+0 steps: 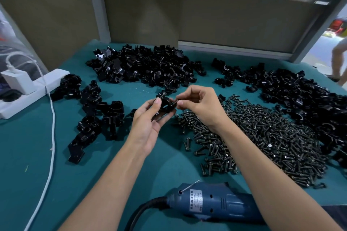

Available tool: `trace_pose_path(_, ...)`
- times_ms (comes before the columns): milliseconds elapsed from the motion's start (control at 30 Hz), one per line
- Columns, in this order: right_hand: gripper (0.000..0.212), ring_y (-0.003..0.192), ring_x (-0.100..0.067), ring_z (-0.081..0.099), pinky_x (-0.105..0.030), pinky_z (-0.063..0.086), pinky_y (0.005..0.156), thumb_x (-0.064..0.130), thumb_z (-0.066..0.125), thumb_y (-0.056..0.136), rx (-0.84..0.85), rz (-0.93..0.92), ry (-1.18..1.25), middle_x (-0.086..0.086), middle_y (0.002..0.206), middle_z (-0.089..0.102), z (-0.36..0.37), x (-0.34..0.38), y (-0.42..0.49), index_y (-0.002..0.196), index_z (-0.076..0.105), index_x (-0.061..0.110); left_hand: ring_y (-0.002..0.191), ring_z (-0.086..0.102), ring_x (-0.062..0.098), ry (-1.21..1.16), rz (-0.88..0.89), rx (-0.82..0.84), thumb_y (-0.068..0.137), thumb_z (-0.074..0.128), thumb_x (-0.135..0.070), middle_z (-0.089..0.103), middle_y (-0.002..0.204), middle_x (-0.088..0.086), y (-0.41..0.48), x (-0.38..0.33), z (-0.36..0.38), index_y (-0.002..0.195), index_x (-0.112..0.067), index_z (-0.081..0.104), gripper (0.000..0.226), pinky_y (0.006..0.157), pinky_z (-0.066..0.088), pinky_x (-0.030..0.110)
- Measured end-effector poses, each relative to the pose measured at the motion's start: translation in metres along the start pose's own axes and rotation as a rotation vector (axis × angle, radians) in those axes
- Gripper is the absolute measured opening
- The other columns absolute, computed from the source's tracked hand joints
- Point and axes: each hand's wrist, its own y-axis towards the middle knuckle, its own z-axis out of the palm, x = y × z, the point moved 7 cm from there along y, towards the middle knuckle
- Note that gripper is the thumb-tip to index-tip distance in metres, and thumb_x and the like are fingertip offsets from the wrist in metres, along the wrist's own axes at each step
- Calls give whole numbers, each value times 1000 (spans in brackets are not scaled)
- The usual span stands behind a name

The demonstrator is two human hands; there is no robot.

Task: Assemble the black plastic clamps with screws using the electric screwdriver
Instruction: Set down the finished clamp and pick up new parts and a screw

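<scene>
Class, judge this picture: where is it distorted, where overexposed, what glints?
Head view: the wide lens tilts the grey post at the right edge; the doorway beyond is washed out; the clamp pile glints; the left hand holding a clamp and right hand pinching a screw look sharp.

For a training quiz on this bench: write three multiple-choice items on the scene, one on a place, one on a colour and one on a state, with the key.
1. Where does the electric screwdriver lie?
A in the left hand
B on the table, close to the person
C hung overhead

2. What colour is its body?
A blue
B red
C yellow

3. What is the right hand doing?
A resting flat
B gripping the screwdriver
C pinching a screw at the clamp

Key:
1 B, it lies on the teal surface between the forearms.
2 A, its housing is blue.
3 C, the fingertips hold a screw against the clamp that the left hand holds.
</scene>
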Motion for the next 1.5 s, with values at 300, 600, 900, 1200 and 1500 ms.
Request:
trace_pose_path(300, 16, 62, -2, 61, -19, 50, 64, 18, 67, 92, -323, 34, -285, 7, 70, 68, -44, 0, -1, 77, 67, 22, 95, 72, 31, -109, 32, 1, 100, 50, -9, 74, 98, 17, 2, -5, -3, 113, 4, 54, 19, 79, 60, 33)
trace_pose_path(600, 29, 116, -24, 53, -36, 46, 96, 7, 54, 96, 42, 102, -893, -5, 120, 66, -12, -28, 5, 120, 68, 16, 94, 72, 32, -129, 52, -32, 99, 52, -9, 73, 98, 18, 5, -8, -8, 101, 1, 56, 11, 80, 60, 36)
trace_pose_path(900, 40, 103, -17, 58, -33, 47, 91, 27, 79, 81, 448, 244, -824, 5, 112, 65, 7, -44, 1, 118, 63, 29, 96, 72, 32, -107, 63, -28, 100, 51, -9, 74, 97, 16, 5, -8, -9, 97, 1, 58, 13, 79, 60, 34)
trace_pose_path(1200, 6, 67, -9, 61, -18, 46, 62, 17, 65, 93, 46, 284, -524, 2, 84, 67, -31, -40, 5, 97, 68, 13, 100, 71, 32, -95, 36, -38, 100, 52, -9, 75, 100, 16, 3, -6, -7, 108, 3, 57, 15, 79, 60, 33)
trace_pose_path(1500, 12, 64, -11, 65, -18, 54, 60, 1, 64, 90, 23, 510, 98, -8, 83, 73, -38, -53, -3, 90, 75, 6, 105, 69, 34, -85, 24, -31, 100, 51, -9, 75, 99, 16, 2, -4, -4, 121, 7, 54, 26, 78, 60, 32)
